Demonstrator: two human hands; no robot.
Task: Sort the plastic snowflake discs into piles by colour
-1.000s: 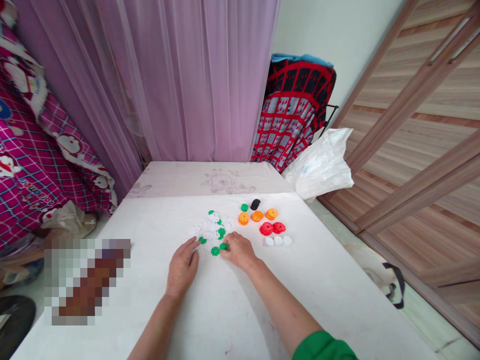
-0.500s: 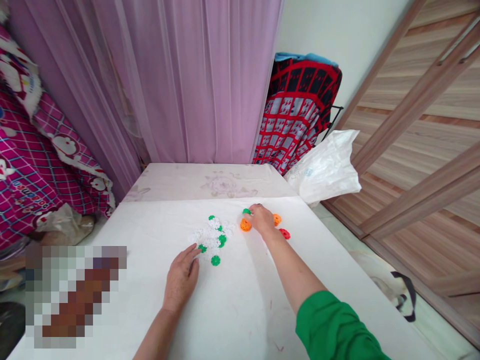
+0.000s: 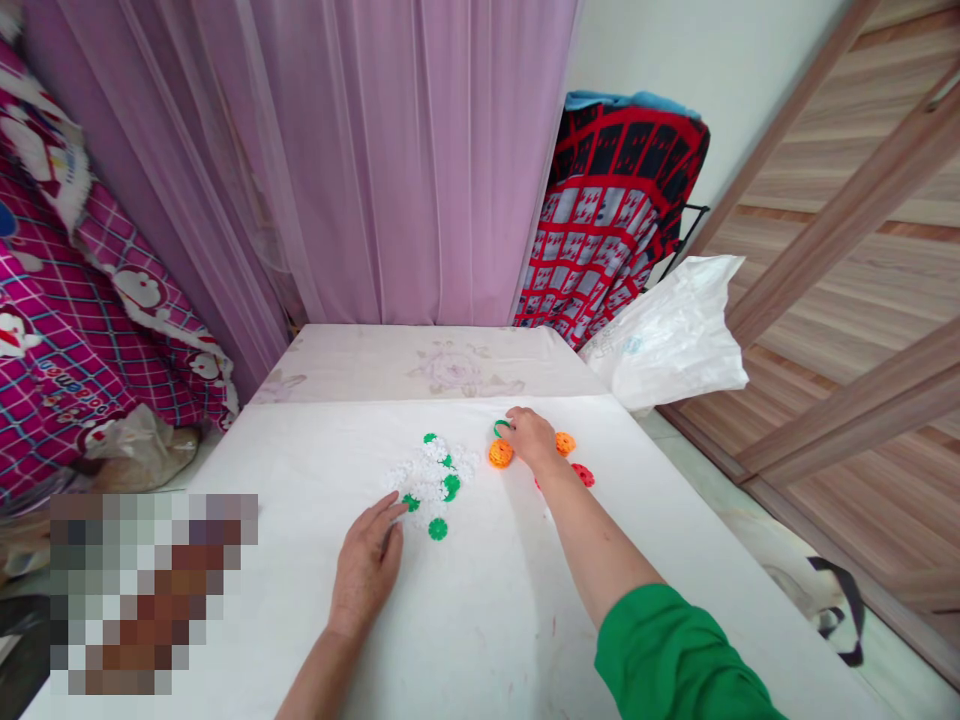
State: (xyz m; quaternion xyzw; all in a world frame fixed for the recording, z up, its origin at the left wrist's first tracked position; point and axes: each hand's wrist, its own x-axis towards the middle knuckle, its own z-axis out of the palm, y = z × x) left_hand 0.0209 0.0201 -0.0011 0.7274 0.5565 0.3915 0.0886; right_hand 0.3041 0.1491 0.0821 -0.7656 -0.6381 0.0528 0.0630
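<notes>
A loose pile of white and green plastic discs [image 3: 433, 474] lies in the middle of the white table [image 3: 300, 470]. My left hand [image 3: 365, 566] rests flat beside the pile, fingers stretched out, fingertips at its near edge. My right hand [image 3: 530, 437] reaches farther back, fingers curled over a green disc [image 3: 499, 429] next to the orange discs [image 3: 500, 454]. Another orange disc [image 3: 565, 443] and a red disc [image 3: 582, 475] show to the right of that hand. A single green disc [image 3: 438, 529] sits apart, nearer to me.
A white plastic bag [image 3: 667, 335] sits at the table's far right corner. A red and black patterned cloth [image 3: 615, 215] hangs behind it. Pink curtains [image 3: 360, 150] close the back, and patterned bedding [image 3: 67, 330] is stacked at the left. A wooden sliding door [image 3: 862, 300] stands at the right.
My right hand left the near edge of the white and green pile with a green disc and moved back right to the orange discs. The left hand stayed put.
</notes>
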